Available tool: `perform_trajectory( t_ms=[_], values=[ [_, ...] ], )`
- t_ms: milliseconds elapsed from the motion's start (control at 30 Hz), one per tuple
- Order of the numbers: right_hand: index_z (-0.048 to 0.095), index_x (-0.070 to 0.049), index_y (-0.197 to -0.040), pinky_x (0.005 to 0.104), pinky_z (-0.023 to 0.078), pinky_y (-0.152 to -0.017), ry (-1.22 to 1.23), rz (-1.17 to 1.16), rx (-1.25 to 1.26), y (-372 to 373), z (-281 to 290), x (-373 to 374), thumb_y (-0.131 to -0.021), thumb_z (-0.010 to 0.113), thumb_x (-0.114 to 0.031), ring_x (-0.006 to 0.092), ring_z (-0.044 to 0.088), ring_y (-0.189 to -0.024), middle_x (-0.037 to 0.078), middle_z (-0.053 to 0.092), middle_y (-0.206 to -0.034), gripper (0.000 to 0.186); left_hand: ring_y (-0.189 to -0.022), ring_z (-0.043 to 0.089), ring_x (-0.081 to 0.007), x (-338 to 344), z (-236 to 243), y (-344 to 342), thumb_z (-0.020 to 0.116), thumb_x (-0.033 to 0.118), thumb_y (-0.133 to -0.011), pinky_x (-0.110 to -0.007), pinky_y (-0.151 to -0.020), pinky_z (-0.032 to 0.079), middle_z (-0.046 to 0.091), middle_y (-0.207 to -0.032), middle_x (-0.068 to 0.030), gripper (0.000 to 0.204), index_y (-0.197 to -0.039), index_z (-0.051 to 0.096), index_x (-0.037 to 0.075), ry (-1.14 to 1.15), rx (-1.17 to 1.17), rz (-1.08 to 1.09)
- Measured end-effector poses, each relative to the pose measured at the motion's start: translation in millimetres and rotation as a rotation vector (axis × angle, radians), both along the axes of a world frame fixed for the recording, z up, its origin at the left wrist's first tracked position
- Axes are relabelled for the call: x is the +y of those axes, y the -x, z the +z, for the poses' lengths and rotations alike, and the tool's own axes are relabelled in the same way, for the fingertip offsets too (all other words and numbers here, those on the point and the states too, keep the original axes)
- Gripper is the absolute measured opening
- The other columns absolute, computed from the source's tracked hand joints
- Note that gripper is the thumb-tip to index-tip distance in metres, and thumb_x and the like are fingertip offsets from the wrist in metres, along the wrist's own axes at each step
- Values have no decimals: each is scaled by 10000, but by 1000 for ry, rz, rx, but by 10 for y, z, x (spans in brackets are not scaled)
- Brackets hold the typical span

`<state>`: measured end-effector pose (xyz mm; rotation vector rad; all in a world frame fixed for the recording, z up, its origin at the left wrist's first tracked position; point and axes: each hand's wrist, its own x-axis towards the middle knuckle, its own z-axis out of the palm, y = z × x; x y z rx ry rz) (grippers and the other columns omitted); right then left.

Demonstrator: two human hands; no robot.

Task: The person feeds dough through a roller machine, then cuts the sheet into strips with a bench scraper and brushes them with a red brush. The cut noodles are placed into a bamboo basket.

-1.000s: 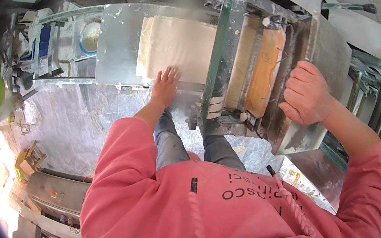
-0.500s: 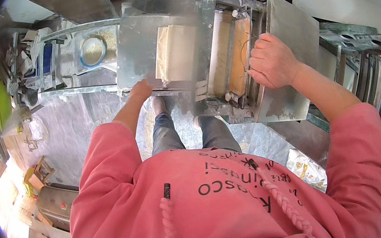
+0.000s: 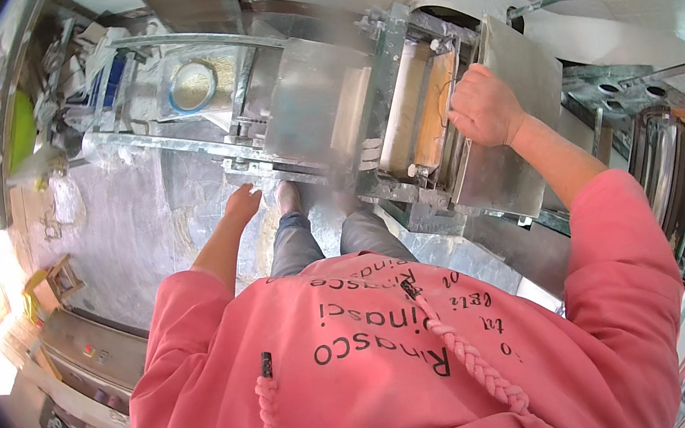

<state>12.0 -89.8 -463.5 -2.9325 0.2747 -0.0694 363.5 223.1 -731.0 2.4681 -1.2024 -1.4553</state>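
A flour-dusted roller machine stands before me, with a pale roller [image 3: 404, 110] and an orange-brown strip [image 3: 436, 105] in its opening. My right hand [image 3: 484, 106] is closed in a fist at the edge of the steel panel [image 3: 517, 128] right of the rollers; what it grips is hidden. Left of the rollers, a smeared steel plate [image 3: 302, 99] lies on the metal frame. A pale, blurred slab [image 3: 351, 109], dough-like, shows at its right side. My left hand [image 3: 243, 203] hangs near the frame's front rail, holding nothing, its fingers loosely bent and partly apart.
A round blue-rimmed container [image 3: 191, 86] sits within the frame at the left. A black-gripped lever [image 3: 546, 2] juts out at the back right. More metal machinery [image 3: 662, 141] stands at far right. My feet are on the dusty floor [image 3: 146, 218] close to the machine.
The steel plate has slid right toward the rollers, baring part of the frame. My left hand has come off the plate's edge toward me. My right fist stays by the panel; the view has shifted.
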Motion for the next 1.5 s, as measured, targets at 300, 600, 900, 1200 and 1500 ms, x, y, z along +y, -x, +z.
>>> perform_trajectory(
  t_ms=[300,600,900,1200,1500],
  values=[
    [627,-99,-982,471,404,-834,878,-1023,-482,584,170,-1980,-753,587,-314,310,533,-990,134,583,-1050,317,-1030,562,-357,1954,217,419,525,356,-812,-402,-888,439,604,-1057,-227,462,-1117,576,13,-8,-221,534],
    [454,26,-658,438,533,-664,-1098,-1263,-1000,808,68,-2716,-877,525,-185,354,612,-680,190,555,-687,312,-1011,587,-287,3107,481,2008,476,271,-875,-356,-875,442,609,-1100,-184,341,-1116,607,68,-153,112,607],
    [425,-22,-649,432,528,-689,-1013,-1261,-984,712,162,-2475,-892,531,-201,319,596,-644,128,513,-629,320,-990,597,-312,2269,981,1971,536,319,-844,-371,-848,458,629,-1031,-196,435,-1168,545,29,-27,-36,673],
    [438,-21,-636,430,545,-630,-1010,-1306,-998,690,138,-2521,-871,550,-210,322,605,-618,141,518,-626,322,-995,594,-322,2336,1018,1837,559,329,-828,-356,-862,457,616,-1052,-215,480,-1177,529,1,68,-42,776],
    [425,-42,-658,442,538,-649,-1048,-1304,-975,761,96,-2609,-896,530,-208,281,578,-600,110,505,-614,308,-1057,565,-321,2776,1036,1926,560,363,-816,-374,-900,442,589,-1121,-205,506,-1196,529,30,-204,-67,727]
  ],
)
